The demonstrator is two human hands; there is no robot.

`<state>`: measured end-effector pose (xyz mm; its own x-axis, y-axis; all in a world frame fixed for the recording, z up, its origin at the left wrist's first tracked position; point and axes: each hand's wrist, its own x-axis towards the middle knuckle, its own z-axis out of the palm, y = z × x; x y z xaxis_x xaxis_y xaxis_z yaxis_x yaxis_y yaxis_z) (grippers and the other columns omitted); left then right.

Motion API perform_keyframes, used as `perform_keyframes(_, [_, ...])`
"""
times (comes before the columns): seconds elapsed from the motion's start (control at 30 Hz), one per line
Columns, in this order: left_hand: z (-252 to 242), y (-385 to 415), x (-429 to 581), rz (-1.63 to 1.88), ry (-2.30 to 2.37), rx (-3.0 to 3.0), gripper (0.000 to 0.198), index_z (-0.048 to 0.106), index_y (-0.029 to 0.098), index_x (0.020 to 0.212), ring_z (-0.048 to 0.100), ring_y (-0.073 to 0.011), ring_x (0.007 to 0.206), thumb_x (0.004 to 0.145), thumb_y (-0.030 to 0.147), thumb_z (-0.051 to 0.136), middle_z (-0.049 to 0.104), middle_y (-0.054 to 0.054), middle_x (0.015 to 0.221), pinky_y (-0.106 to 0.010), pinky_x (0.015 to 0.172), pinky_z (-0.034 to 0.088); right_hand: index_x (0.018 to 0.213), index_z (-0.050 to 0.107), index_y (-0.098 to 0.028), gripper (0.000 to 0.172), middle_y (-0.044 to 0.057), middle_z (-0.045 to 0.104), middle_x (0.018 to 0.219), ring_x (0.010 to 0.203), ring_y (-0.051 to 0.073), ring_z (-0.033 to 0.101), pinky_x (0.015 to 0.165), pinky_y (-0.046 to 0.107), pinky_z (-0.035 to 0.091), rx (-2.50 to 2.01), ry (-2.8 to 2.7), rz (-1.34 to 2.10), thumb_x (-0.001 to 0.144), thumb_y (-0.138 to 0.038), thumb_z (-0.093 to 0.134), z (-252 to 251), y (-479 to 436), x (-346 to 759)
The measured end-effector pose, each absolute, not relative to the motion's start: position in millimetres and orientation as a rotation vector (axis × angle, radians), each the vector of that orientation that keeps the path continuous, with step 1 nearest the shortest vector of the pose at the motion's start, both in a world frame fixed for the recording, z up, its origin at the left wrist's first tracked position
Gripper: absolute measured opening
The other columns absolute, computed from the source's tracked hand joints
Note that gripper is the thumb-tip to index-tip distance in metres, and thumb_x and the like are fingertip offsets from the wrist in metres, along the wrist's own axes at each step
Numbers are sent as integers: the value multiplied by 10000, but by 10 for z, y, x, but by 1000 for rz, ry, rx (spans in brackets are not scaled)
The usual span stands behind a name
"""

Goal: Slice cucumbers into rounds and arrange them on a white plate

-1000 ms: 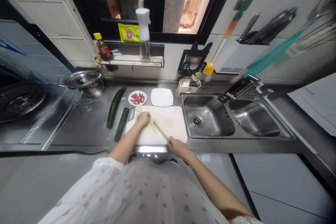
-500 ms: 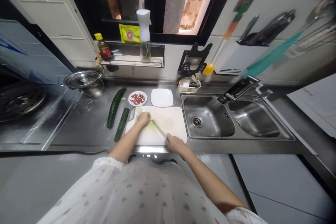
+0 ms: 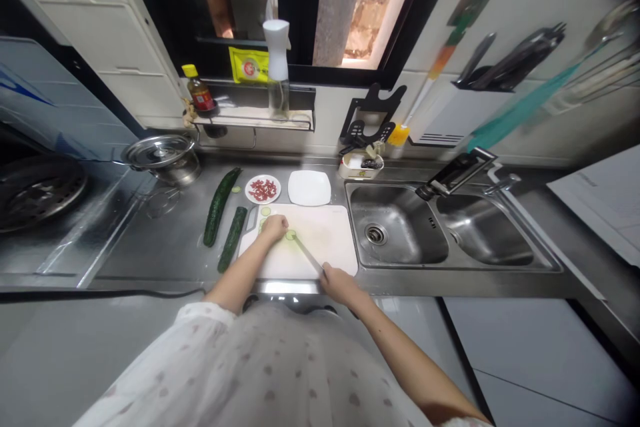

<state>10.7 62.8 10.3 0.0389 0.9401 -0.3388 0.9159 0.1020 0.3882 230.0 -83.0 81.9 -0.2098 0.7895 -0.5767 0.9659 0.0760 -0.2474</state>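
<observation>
A white cutting board (image 3: 327, 240) lies on the steel counter in front of me. My left hand (image 3: 274, 227) is curled over a piece of cucumber on the board, most of it hidden under the fingers. A cut slice (image 3: 291, 235) shows at its right side. My right hand (image 3: 340, 282) grips the handle of a knife (image 3: 307, 253) whose blade slants up-left to that cut end. One loose slice (image 3: 265, 211) rests near the board's far left corner.
Two dark cucumbers (image 3: 220, 203) (image 3: 231, 237) lie left of the board. Behind it are a small plate of red pieces (image 3: 263, 189) and a white square plate (image 3: 309, 187). A double sink (image 3: 400, 233) is to the right, a lidded pot (image 3: 163, 155) at the far left.
My right hand pushed the knife forward, then drew it back toward me. My left hand stayed on the cucumber.
</observation>
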Motion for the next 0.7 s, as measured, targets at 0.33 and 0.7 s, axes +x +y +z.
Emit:
perform_keyframes(0.33, [145,622,117,60,1869,1802,171,688,206,905,633,-178,905,746,190,627,710,-54,955,-233,773,442,1091,512,-185,251,127,670,1011,896,237,626,645,286,352,1762,2078,-860,936,-283,341,826,-808,2261])
perform_keyframes(0.7, [170,607,123,47,1872,1805,171,687,205,909,633,-184,917,749,206,627,707,-62,974,-237,774,447,1120,505,-187,267,130,669,1012,885,234,632,657,293,376,1764,2066,-850,937,-286,337,759,-687,2183])
